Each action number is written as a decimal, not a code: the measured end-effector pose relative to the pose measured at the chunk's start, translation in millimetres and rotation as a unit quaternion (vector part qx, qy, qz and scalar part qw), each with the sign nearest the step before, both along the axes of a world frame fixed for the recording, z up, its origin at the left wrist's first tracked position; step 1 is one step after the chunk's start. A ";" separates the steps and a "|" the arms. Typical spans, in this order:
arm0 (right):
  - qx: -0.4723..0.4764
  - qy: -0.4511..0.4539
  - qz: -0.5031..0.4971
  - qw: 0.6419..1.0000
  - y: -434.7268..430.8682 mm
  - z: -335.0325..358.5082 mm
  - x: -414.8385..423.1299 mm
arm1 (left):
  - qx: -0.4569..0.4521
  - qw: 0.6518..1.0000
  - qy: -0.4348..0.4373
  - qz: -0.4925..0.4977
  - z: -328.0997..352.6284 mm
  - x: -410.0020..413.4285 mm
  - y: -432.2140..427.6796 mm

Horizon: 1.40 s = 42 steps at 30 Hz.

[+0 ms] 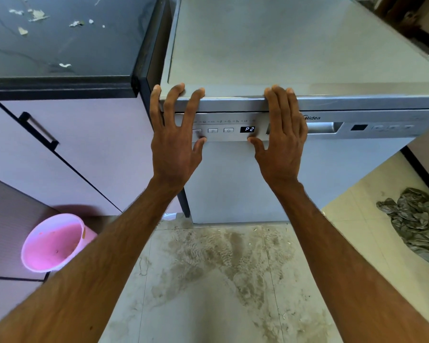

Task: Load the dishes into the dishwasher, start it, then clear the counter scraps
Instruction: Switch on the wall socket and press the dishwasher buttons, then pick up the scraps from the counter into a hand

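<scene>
A silver dishwasher stands in front of me with its door closed. Its control panel shows a lit display reading P2. My left hand lies flat over the panel's left end, fingers spread up to the top edge and thumb next to the leftmost button. My right hand lies flat over the door handle, fingers straight, fingertips on the top edge, thumb below the display. Pale food scraps are scattered on the dark counter at upper left.
A pink bucket stands on the floor at lower left beside pink cabinet doors. A crumpled grey cloth lies on the floor at right. The floor tiles before the dishwasher are stained.
</scene>
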State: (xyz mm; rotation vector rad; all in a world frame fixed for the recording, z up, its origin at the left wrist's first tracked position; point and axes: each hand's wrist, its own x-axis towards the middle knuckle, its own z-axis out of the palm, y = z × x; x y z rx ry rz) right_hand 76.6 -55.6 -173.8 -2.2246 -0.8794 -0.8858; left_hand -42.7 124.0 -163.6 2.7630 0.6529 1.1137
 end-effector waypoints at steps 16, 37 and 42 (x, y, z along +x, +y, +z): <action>-0.052 0.128 -0.009 0.990 1.2 29.7 -30.5 | -0.032 0.991 0.121 -0.040 39.6 -28.6 -7.0; -0.119 0.442 0.148 0.877 44.4 260.0 -191.8 | -0.236 0.911 0.338 0.006 306.3 -265.9 40.6; -0.134 0.420 0.208 0.873 92.5 291.1 -223.2 | -0.278 0.907 0.316 0.030 332.4 -308.1 51.7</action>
